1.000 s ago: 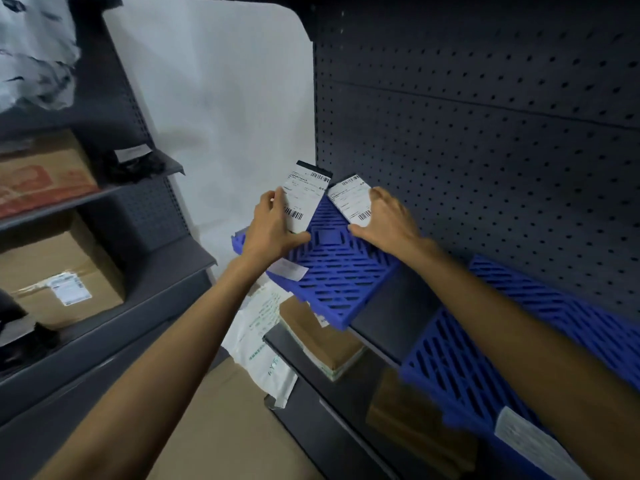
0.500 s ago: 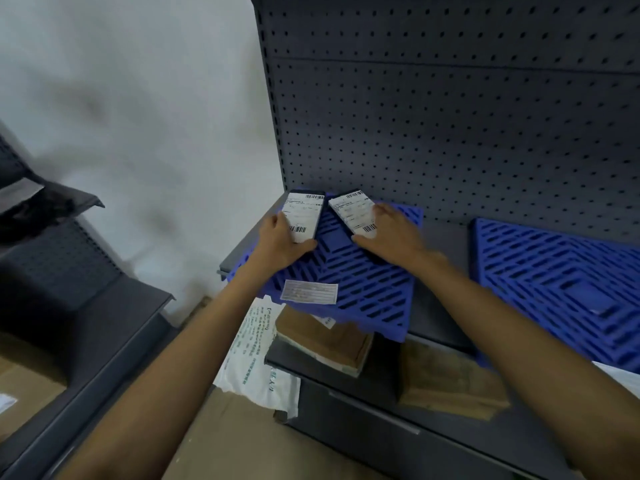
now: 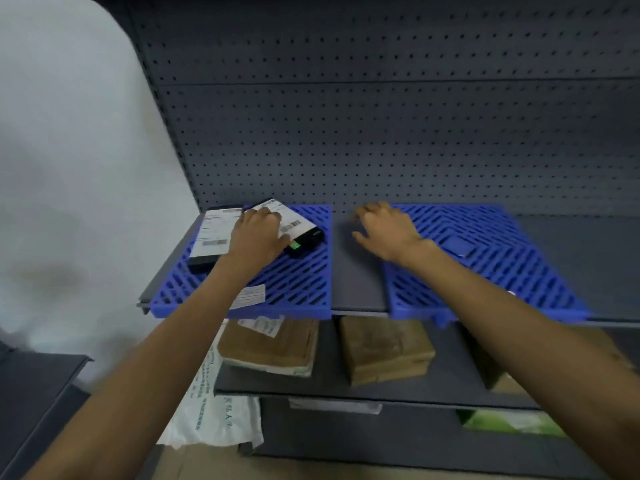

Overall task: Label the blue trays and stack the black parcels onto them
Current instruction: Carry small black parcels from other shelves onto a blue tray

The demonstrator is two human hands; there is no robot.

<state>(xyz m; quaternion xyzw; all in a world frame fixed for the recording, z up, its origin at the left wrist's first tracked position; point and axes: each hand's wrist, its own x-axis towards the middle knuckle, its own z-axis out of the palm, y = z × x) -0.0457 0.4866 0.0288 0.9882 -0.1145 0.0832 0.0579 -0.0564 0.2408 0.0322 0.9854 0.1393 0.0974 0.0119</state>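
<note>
while the left hand (image 3: pixel 258 237) lies flat on the parcels (image 3: pixel 213 233), the spread right hand (image 3: pixel 384 230) hovers — just beside the right tray (image 3: pixel 502 271).

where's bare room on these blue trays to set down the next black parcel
The right blue tray is nearly all bare. The left blue tray is free at its right and front, beside the small label. The shelf strip between the trays is bare too. Crowded: the left tray's back left, where two black parcels lie.
</note>
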